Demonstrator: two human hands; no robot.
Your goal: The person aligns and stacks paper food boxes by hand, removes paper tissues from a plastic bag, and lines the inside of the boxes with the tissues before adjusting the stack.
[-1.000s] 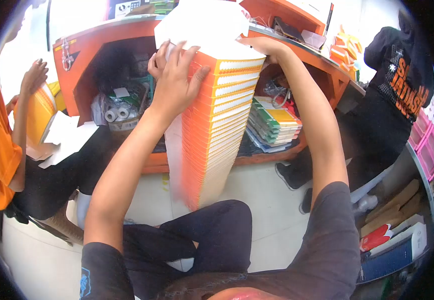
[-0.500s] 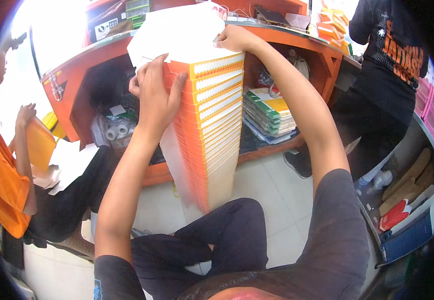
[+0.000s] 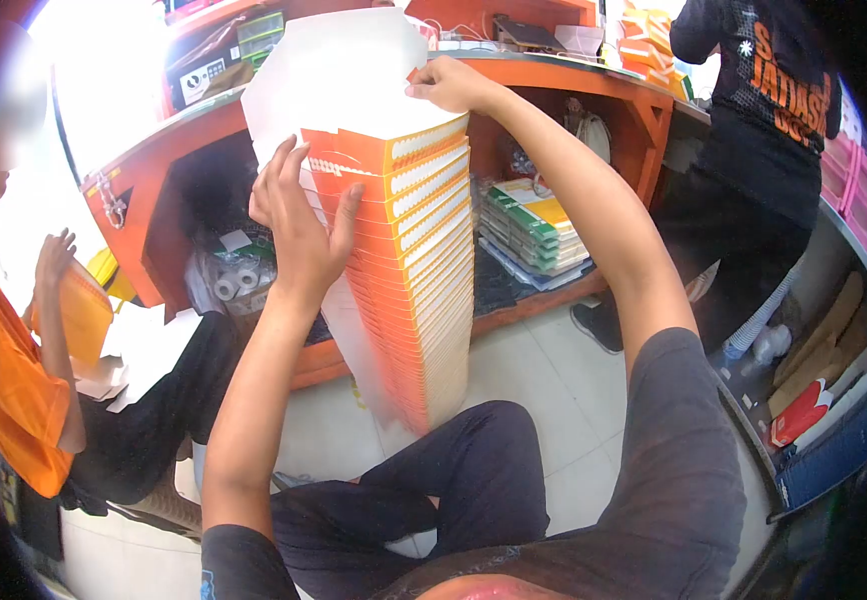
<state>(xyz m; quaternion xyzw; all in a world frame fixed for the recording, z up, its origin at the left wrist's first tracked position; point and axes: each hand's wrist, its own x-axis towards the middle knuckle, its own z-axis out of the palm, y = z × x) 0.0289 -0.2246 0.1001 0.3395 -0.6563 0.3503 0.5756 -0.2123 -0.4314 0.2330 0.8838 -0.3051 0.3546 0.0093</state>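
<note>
A tall stack of nested orange-and-white cardboard cartons [image 3: 424,240] rises from the floor in front of my knees. Its top carton has a broad white panel [image 3: 339,75] spread out toward the back. My left hand [image 3: 299,220] lies against the orange left side near the top, fingers apart and thumb on the printed face. At the panel's right edge, my right hand [image 3: 449,85] pinches the carton, with a small orange bit showing at the fingertips. The inner sides of the lower cartons are hidden by the nesting.
An orange counter [image 3: 554,75] with open shelves stands behind the stack. Flat green-and-yellow packs [image 3: 534,225] lie on its shelf. A person in an orange shirt [image 3: 14,370] sits left, holding an orange piece; another in black [image 3: 754,130] stands right. A crate [image 3: 824,450] holds cardboard.
My left fingers have moved from the top corner to the side of the stack, uncovering more orange. The right hand has slid slightly left along the panel's edge. The camera view has shifted a little.
</note>
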